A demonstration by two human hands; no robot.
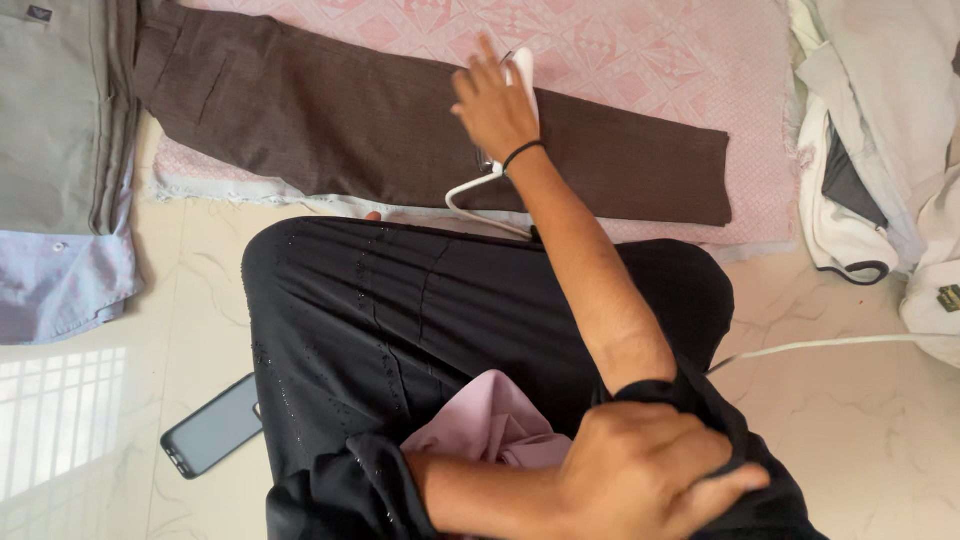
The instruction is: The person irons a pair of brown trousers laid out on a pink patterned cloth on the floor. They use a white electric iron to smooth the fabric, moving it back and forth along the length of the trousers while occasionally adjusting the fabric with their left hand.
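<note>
Brown trousers lie flat on a pink patterned cloth spread on the floor. My right hand reaches forward and rests on a white iron that sits on the trousers; most of the iron is hidden under the hand. A white cord loops below my wrist. My left hand is closed on the black sleeve of my right arm, near the elbow. A pale pink garment is bunched in my lap on my black clothing.
A dark phone lies on the marble floor at my left. Folded grey and light blue clothes are stacked at the far left. A heap of white clothes fills the right edge, with a white cable running across the floor.
</note>
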